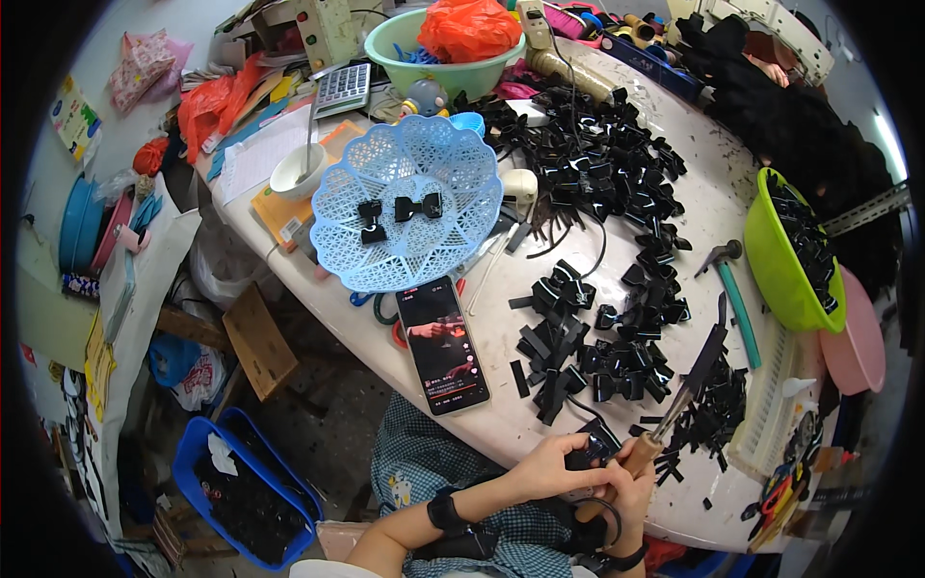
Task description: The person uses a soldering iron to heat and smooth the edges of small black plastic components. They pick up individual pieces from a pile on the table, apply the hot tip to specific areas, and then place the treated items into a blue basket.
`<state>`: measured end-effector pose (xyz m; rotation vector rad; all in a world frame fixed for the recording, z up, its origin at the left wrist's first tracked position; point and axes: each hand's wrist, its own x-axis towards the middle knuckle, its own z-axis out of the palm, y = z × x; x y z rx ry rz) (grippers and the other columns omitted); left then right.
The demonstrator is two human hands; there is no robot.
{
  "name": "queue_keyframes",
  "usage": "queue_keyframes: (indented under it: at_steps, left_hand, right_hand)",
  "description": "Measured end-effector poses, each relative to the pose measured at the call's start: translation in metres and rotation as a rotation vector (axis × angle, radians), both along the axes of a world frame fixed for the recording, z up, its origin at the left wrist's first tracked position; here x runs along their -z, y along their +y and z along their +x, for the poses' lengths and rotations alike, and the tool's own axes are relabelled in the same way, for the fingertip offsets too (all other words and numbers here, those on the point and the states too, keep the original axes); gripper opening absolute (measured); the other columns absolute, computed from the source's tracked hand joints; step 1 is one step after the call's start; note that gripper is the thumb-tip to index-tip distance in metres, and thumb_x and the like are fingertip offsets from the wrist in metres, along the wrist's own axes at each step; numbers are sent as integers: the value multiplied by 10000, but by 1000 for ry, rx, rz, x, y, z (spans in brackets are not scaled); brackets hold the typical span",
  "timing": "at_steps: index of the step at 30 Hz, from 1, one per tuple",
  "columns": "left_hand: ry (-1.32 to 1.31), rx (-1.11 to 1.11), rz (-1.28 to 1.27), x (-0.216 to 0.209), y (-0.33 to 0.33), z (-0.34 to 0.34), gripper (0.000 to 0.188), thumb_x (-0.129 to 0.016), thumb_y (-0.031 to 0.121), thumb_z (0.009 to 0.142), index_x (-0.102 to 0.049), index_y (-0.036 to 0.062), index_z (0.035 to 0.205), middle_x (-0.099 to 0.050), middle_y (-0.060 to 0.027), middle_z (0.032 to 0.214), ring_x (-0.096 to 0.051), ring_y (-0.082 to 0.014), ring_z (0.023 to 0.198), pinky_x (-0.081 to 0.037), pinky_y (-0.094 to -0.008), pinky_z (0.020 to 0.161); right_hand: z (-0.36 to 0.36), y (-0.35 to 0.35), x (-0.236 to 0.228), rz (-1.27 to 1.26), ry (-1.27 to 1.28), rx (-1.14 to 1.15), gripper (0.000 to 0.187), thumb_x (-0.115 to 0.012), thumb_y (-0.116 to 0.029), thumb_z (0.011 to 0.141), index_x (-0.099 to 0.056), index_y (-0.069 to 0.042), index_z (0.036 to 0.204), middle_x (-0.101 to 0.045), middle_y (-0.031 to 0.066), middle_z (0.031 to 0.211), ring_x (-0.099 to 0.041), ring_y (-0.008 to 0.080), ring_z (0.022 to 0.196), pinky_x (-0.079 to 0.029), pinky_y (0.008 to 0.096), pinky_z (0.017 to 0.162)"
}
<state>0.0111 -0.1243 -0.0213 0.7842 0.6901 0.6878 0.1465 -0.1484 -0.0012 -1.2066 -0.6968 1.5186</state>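
Note:
My left hand, with a black band on its wrist, pinches a glossy black bow near the table's front edge. Right beside it, my right hand is closed round a wooden-handled tool with a metal shaft, resembling a soldering iron. Its shaft points up and away over a pile of short black strips. A thin dark cord loops below the hands. Just beyond them lie several black bows and flat black ribbon pieces. The two hands nearly touch, and part of the bow is hidden by fingers.
A light-blue lattice basket holds black bows, with a lit phone before it. A larger bow heap lies behind. At right are a hammer, a green basin and scissors. Blue bins stand low left.

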Motion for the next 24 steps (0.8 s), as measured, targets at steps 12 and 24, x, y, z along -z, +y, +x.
queue_keyframes:
  at_steps: [12,24]
  left_hand:
    - [-27,35,-11,-12,2,-4,201,-618,192,721,-519,37,802,-519,10,633,-477,-39,534,-380,-159,470]
    - [-23,49,-22,-13,2,-4,184,-581,204,748,-516,39,796,-490,19,582,-438,-26,441,-330,-152,383]
  right_hand:
    - [4,-2,0,31,-12,-37,207,-521,-38,709,-358,-27,836,-467,53,570,-459,102,402,-381,195,375]
    - [5,-2,1,47,-13,-29,209,-508,-36,708,-347,-28,841,-455,51,586,-457,108,390,-385,196,363]
